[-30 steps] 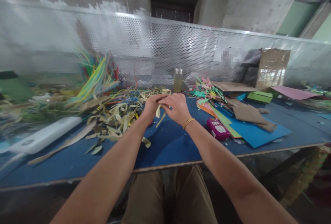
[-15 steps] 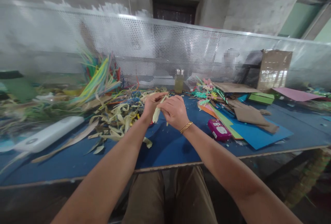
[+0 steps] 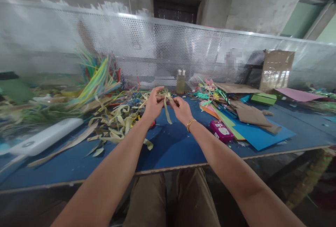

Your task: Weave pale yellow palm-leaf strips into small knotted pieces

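Between my two hands, above the blue table (image 3: 173,153), is a pale dried leaf strip (image 3: 168,111) that looks like corn husk, one end hanging down. My left hand (image 3: 154,105) pinches it from the left with curled fingers. From the right, the thumb and fingers of my right hand (image 3: 180,108), with a gold bracelet at the wrist, close on it too. A loose pile of similar dried strips (image 3: 118,120) lies beside my left forearm. Just behind my hands stands a small glass bottle (image 3: 180,83) with yellowish liquid.
A white power strip (image 3: 47,137) and bundles of coloured strips (image 3: 98,76) lie at left. To the right are a purple box (image 3: 221,130), blue card sheets (image 3: 265,134), cardboard pieces (image 3: 253,115) and paper flowers (image 3: 207,89). A perforated metal screen (image 3: 147,52) runs along the back.
My hands have drawn slightly apart, and the right one has turned so its thumb and fingers show. The husk strip now hangs narrow between them instead of lying broad in front.
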Demonstrator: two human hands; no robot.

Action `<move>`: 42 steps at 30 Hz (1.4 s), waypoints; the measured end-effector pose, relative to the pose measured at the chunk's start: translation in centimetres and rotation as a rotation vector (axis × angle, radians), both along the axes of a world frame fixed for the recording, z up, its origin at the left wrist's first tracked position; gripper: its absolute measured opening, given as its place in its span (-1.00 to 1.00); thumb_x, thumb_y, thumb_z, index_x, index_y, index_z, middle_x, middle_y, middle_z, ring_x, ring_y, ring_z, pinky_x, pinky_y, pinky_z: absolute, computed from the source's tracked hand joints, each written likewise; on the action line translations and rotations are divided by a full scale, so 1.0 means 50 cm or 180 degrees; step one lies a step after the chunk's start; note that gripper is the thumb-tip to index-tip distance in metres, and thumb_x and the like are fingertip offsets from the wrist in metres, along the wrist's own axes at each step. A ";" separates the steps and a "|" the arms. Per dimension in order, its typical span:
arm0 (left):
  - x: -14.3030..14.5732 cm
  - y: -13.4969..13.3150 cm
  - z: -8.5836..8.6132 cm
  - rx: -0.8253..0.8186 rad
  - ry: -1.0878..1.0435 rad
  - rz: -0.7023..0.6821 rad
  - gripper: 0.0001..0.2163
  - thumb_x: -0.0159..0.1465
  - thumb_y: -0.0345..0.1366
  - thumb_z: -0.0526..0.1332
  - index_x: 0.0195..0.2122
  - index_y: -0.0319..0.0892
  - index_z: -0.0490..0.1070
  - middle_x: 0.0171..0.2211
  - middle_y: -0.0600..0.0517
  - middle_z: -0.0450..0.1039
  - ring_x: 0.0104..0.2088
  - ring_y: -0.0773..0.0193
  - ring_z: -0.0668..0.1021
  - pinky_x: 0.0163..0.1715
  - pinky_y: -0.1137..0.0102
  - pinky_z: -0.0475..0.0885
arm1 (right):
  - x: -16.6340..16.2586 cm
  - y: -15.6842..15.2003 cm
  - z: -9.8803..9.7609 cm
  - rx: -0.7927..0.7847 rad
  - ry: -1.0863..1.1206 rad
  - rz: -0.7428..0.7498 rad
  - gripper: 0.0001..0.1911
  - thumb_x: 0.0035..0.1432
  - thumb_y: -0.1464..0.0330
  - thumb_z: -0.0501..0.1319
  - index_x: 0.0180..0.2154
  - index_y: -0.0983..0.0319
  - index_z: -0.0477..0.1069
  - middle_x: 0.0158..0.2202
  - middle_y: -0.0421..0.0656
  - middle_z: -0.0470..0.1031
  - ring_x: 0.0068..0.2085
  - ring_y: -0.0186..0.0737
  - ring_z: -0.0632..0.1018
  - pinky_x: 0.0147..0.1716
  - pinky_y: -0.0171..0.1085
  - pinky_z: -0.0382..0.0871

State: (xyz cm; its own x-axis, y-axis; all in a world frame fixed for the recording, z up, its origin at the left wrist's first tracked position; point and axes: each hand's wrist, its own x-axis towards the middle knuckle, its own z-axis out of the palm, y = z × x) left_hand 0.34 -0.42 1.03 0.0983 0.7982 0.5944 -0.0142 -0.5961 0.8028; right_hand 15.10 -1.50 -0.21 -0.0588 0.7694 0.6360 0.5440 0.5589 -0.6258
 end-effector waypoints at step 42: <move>0.005 0.008 -0.009 -0.0630 0.0342 -0.0074 -0.75 0.03 -0.13 0.33 -0.35 -0.16 0.44 -0.51 0.08 0.42 -0.49 0.31 0.43 -0.49 0.43 0.29 | 0.033 0.001 0.017 0.0302 -0.0922 -0.0718 -0.81 0.20 0.34 0.09 -0.39 0.18 0.44 -0.41 -0.14 0.51 -0.34 -0.18 0.47 -0.35 -0.27 0.22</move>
